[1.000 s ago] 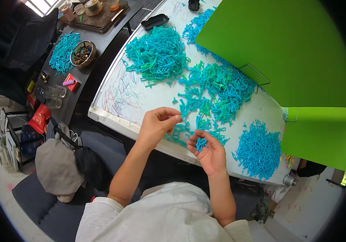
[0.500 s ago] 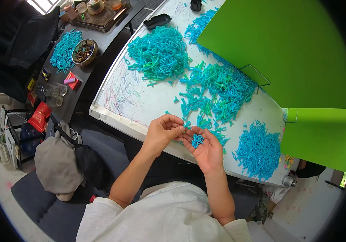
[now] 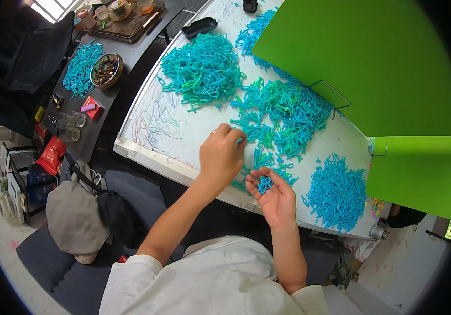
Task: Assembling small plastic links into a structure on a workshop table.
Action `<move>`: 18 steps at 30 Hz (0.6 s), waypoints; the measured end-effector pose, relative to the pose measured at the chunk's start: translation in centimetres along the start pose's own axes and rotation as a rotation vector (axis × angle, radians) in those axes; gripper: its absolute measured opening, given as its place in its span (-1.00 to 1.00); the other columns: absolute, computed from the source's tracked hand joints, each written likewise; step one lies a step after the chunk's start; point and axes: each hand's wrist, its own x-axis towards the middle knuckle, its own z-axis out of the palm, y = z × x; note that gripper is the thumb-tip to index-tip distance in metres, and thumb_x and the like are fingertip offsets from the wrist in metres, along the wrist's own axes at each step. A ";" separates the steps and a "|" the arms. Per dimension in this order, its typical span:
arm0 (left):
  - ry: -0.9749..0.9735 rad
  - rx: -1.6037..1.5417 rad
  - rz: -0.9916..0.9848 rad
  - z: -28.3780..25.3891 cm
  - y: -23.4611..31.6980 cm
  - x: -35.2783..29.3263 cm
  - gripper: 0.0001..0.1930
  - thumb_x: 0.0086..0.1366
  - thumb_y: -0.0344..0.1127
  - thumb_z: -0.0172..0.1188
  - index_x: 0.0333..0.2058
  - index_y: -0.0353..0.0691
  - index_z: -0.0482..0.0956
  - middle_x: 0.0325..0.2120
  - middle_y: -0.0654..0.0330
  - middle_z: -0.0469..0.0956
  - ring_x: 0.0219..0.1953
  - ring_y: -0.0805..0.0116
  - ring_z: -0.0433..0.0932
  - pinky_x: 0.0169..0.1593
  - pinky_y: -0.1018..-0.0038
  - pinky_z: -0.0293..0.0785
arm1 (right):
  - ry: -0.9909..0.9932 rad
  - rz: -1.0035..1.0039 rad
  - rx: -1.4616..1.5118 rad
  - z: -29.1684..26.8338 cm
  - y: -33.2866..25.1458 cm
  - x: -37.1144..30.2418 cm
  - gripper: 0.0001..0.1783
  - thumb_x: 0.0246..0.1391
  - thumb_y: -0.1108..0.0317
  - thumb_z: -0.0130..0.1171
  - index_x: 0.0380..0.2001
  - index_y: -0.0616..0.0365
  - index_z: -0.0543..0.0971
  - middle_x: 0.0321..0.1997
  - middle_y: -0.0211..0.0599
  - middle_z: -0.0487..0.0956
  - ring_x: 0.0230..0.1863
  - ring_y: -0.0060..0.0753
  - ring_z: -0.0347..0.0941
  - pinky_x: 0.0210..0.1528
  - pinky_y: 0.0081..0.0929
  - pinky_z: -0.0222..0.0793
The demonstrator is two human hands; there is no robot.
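My right hand (image 3: 277, 199) is turned palm up with its fingers curled, cupping a small cluster of blue plastic pieces (image 3: 264, 184). Above and to its left, my left hand (image 3: 222, 156) is raised over the white table with its fingers bent in a pinch. A bit of teal plastic (image 3: 239, 140) shows at its fingertips; the rest is hidden by the hand. Just beyond both hands lies a loose spread of mixed teal and green pieces (image 3: 286, 118). Nearest my right hand, on its right, is a heap of blue pieces (image 3: 336, 193).
A large teal heap (image 3: 202, 68) sits farther left on the scribbled white table (image 3: 149, 123), near a black tray (image 3: 199, 28). Bright green panels (image 3: 362, 68) with wire supports (image 3: 336, 95) stand at the right. A dark side table holds another blue pile (image 3: 82, 68) and a bowl (image 3: 106, 71).
My left hand has moved up and away from my right palm toward the loose pieces. My right hand has shifted slightly right, with the blue pieces still in it.
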 end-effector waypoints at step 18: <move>-0.155 -0.061 -0.047 -1.5 -2.0 0.9 -0.82 0.13 -0.43 0.54 -0.28 -0.18 0.75 -0.28 0.11 0.66 -0.31 0.13 0.66 -0.24 0.25 0.56 | 0.005 0.011 -0.063 -0.7 -0.1 -0.8 -0.73 0.47 0.32 0.09 0.06 0.27 0.57 0.10 0.01 0.64 0.17 -0.02 0.62 0.27 -0.12 0.59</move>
